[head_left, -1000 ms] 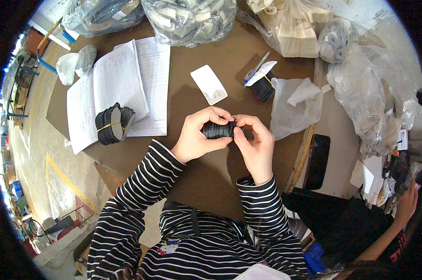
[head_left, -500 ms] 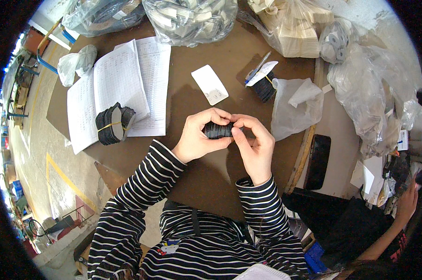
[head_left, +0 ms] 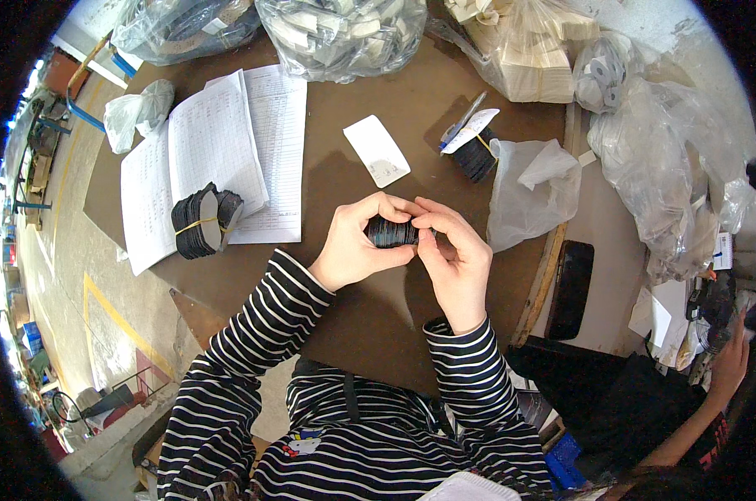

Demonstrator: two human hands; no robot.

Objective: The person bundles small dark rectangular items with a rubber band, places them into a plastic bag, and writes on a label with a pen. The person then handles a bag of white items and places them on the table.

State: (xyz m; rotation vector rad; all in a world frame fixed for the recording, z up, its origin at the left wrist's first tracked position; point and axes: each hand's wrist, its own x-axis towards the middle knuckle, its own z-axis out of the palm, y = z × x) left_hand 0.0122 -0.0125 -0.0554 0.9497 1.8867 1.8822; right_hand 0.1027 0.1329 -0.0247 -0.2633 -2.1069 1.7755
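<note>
Between my hands is a stack of thin black pieces [head_left: 390,234], held above the brown table. My left hand [head_left: 355,244] curls round its left side, fingers over the top and thumb along the near side. The fingers and thumb of my right hand [head_left: 455,259] close on its right end, which they partly hide. Left of my hands, a banded bundle of black pieces [head_left: 197,227] rests on the open record sheets [head_left: 215,142]. Beyond my hands lies a white card [head_left: 376,150]. Farther right is another black bundle [head_left: 475,159] with a yellow band, a white tag and a pen.
Clear bags of pale pieces [head_left: 340,37] line the table's far side, next to a wrapped block of cream pieces [head_left: 537,71]. An empty plastic bag [head_left: 532,196] lies by the right edge. A dark phone-like slab [head_left: 571,290] sits beyond it. Another person's arm [head_left: 712,392] shows at lower right.
My right fingers have shifted slightly on the right end of the stack. My left hand stays almost still, and the things on the table have not moved.
</note>
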